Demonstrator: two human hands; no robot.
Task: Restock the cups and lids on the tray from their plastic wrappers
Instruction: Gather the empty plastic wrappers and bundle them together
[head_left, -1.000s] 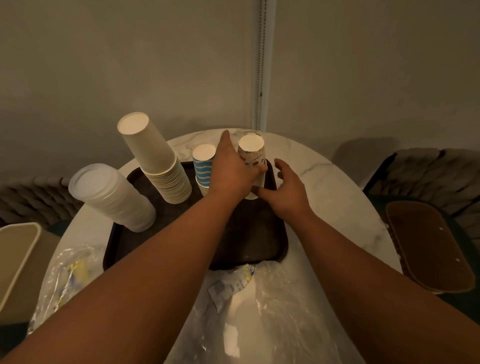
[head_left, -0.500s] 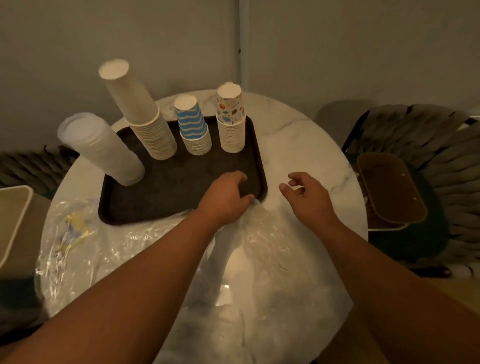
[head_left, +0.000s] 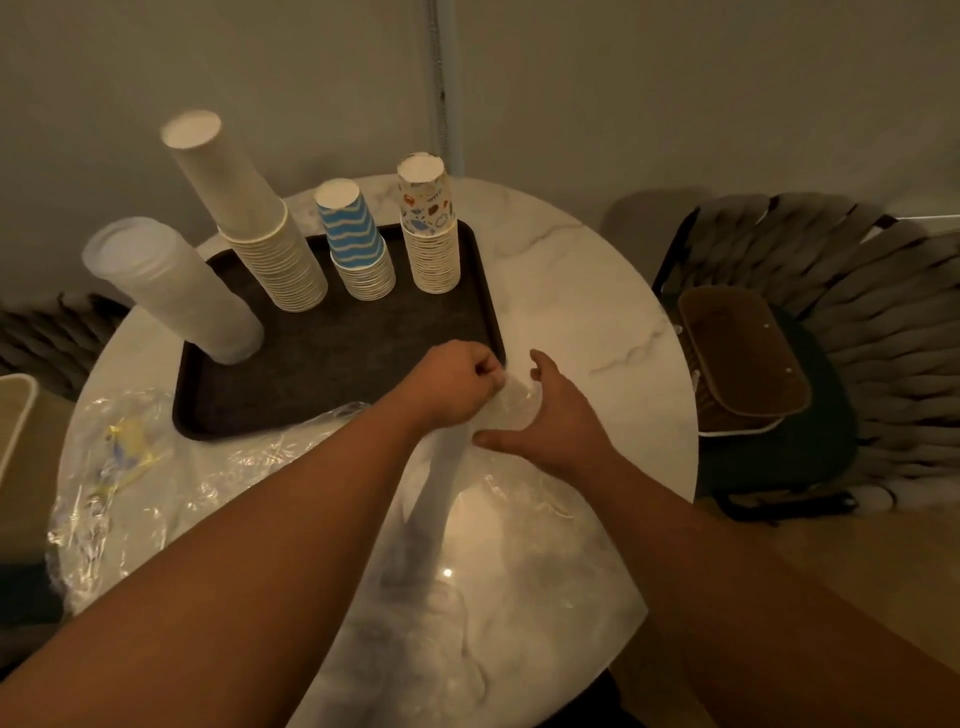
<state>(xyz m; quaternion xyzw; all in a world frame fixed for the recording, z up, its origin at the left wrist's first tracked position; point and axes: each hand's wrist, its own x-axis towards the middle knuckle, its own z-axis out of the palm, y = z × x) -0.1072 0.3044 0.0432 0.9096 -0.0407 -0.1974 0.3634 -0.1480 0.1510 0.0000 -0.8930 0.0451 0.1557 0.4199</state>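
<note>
Marble table (head_left: 571, 291): four stacks stood on tray (head_left: 322, 374); left hand (head_left: 452, 384) pinching wrapper (head_left: 511, 402), right hand (head_left: 558, 415) spread beside; clearing apparently left.

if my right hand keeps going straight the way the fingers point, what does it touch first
Likely the clear plastic wrapper that the left hand grips, just ahead of the right hand. Past it lies the near right corner of the dark tray. Depth is unclear from one view.
</note>
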